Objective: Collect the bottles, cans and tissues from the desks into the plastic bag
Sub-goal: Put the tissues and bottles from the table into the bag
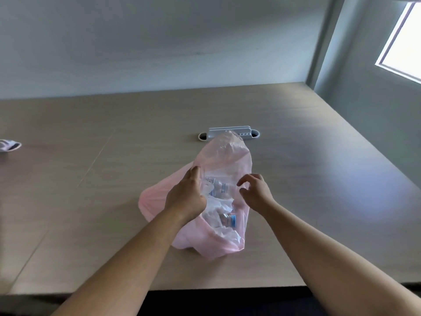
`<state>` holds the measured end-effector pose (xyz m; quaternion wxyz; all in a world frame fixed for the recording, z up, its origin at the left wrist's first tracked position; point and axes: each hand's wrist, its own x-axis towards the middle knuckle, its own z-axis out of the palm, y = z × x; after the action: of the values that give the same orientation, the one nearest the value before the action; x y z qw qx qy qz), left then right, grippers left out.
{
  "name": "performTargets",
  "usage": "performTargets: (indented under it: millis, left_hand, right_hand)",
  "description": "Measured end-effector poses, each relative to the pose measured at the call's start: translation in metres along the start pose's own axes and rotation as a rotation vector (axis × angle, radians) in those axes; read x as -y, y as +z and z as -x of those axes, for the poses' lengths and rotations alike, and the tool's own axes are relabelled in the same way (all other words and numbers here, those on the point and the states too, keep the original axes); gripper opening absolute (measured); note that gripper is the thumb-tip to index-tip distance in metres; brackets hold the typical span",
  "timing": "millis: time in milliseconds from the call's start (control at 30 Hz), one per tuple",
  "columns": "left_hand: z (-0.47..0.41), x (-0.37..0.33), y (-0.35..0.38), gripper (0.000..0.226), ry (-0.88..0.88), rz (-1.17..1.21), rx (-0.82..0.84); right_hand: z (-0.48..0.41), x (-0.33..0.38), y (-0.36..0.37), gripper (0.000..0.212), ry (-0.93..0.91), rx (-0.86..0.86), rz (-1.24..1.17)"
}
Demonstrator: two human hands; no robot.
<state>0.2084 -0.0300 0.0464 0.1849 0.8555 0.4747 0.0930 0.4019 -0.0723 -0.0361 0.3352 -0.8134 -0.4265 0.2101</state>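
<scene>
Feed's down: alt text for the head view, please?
A pink bag lies on the desk with bottles and tissues inside; the left hand grips its rim, the right hand hovers open over it. A crumpled pale item lies at the desk's far left.

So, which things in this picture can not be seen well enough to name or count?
Head view only.
1. Contents of the pink plastic bag: one blue-capped bottle and white tissues show; the film and the left hand holding its rim hide the rest.
2. The white crumpled item, left edge: cut off by the frame.
3. The grey desk outlet: the bag's top covers its front.
</scene>
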Motion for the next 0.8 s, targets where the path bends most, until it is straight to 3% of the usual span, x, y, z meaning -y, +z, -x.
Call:
performTargets:
  millis: [167,333,433,600,800]
  left_hand:
    - [0.013,0.012,-0.009,0.061,-0.011,0.047,-0.056]
    - [0.028,0.024,-0.031,0.051,-0.043,0.102,-0.123]
    - [0.035,0.028,-0.042,0.052,-0.056,0.130,-0.150]
    - [0.041,0.028,-0.048,0.056,-0.079,0.145,-0.154]
    - [0.042,0.032,-0.048,0.045,-0.053,0.105,-0.213]
  right_hand:
    - [0.014,-0.034,0.010,0.018,0.214,0.190,-0.013]
    - [0.029,-0.031,0.030,0.040,0.232,0.188,-0.212]
    - [0.033,-0.025,0.043,0.044,0.358,0.249,-0.413]
    - [0.031,-0.016,0.048,0.033,0.511,0.171,-0.657]
    - [0.035,-0.001,0.038,0.006,0.682,0.295,-0.843]
